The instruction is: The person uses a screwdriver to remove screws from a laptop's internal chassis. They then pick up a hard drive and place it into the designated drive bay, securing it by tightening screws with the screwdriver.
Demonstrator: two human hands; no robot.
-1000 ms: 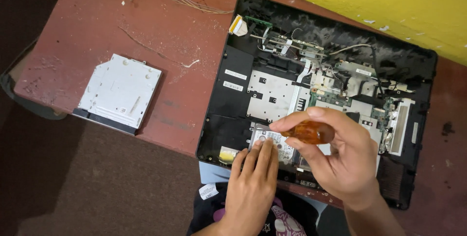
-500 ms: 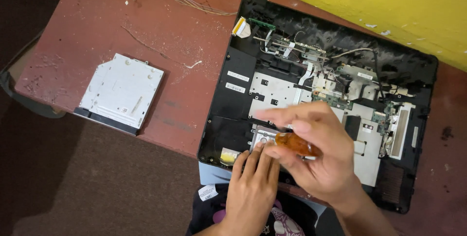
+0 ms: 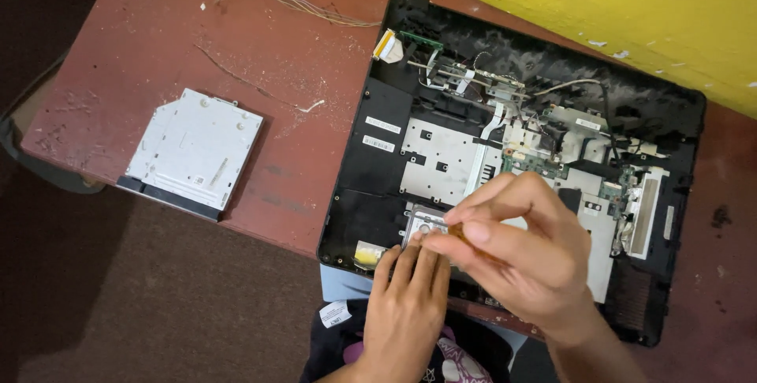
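**Both hands at the near edge of an opened laptop**

While the left hand (image 3: pixel 406 304) lies flat, fingers together and straight, its fingertips rest on a small silver metal drive (image 3: pixel 426 224) seated in the near-left bay of the opened black plastic laptop base (image 3: pixel 378 162); it grips nothing. The right hand (image 3: pixel 516 253) sits just to the right of and partly over the left fingertips, thumb and first fingers pinched shut on a translucent amber screwdriver handle (image 3: pixel 461 233). Only a sliver of the handle shows betw. the fingers; the tip is hidden, so can't tell exactly where it lands.

Beyond the right hand: silver shield plate w/ square cutouts (image 3: pixel 441 162), then a green circuit board (image 3: pixel 536 164) and loose grey cables. Just left of the left hand's fingertips, a small yellow tab (image 3: pixel 367 254) inside the base.

Well away to the left of both hands, a flat silver optical drive w/ black front edge (image 3: pixel 193 150) lies on the reddish-brown scuffed table (image 3: pixel 158 52). Far beyond it, a bundle of thin pale wires (image 3: pixel 292 3). A yellow wall (image 3: pixel 615 4) runs behind the laptop base.
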